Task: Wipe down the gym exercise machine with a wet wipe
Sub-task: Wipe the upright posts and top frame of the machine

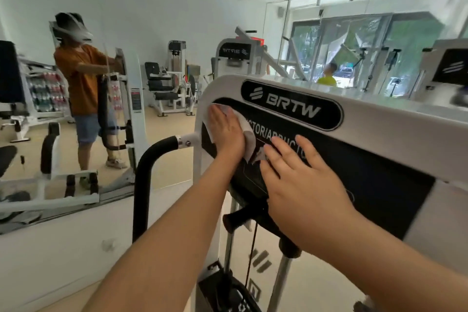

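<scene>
Under the BRTW logo (291, 105), flat left hand (226, 129) presses wipe (247, 134); right hand (301, 182) open.

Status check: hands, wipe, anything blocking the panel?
Left hand flat, pressing wet wipe on black panel. Right hand open, flat on panel beside it. Nothing in the way.
</scene>
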`<state>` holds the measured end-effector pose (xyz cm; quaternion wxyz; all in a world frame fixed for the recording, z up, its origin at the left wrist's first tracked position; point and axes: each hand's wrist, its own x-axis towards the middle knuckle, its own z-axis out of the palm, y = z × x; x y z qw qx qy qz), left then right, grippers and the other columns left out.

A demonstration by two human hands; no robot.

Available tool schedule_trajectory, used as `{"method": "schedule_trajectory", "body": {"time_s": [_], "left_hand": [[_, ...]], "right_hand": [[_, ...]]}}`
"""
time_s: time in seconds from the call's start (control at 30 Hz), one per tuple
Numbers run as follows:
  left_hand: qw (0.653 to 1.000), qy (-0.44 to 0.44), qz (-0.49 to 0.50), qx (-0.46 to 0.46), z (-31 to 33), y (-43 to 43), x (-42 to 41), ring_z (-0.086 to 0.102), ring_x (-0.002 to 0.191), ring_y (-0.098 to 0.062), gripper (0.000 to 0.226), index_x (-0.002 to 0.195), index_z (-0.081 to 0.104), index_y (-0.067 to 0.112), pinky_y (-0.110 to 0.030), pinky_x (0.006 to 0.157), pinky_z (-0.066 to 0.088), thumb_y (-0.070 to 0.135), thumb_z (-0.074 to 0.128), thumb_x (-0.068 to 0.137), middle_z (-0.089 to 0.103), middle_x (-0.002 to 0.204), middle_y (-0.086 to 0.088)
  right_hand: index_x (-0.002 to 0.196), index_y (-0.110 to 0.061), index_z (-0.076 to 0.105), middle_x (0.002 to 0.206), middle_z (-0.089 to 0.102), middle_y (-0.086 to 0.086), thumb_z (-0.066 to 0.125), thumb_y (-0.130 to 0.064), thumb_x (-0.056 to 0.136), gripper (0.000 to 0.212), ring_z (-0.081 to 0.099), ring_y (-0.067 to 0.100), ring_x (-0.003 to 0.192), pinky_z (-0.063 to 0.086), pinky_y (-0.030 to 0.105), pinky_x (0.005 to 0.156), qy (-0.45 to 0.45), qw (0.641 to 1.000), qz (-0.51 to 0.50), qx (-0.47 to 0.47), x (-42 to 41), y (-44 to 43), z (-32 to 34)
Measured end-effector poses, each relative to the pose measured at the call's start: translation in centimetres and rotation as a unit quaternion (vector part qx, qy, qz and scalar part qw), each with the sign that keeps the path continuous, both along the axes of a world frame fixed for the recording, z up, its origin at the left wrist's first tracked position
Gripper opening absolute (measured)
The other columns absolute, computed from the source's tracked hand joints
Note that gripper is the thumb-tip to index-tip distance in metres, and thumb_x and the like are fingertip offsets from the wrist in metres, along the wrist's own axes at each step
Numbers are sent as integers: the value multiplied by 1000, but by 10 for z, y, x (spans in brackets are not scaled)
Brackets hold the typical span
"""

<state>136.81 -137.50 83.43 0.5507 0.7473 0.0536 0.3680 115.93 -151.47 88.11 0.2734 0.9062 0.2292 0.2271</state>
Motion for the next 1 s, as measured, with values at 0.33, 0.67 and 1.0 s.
{"method": "schedule_trajectory", "body": {"time_s": [0.33,0.67,1.0], "left_hand": [[961,-208,-73,169,-14,-6,-26,-12,149,-17,61,154,-5,8,-36,121,-7,22,28,104,-14,161,-3],[997,-37,-7,61,-41,23,20,-12,149,-15,61,153,-4,6,-30,120,-9,18,32,105,-9,162,-10],[968,-172,-63,174,-6,13,-15,-10,149,-16,63,154,-4,7,-47,121,0,30,24,102,-10,162,-7]], "right_hand": [[110,-15,66,110,62,11,31,-23,88,42,53,32,114,39,45,90,-77,987,30,135,31,31,6],[117,-13,65,124,62,13,52,-20,85,35,50,31,126,33,44,91,-131,981,37,136,48,39,-4],[130,-11,60,139,55,14,54,-17,88,42,38,29,140,27,40,113,-191,961,41,195,36,31,1]]}}
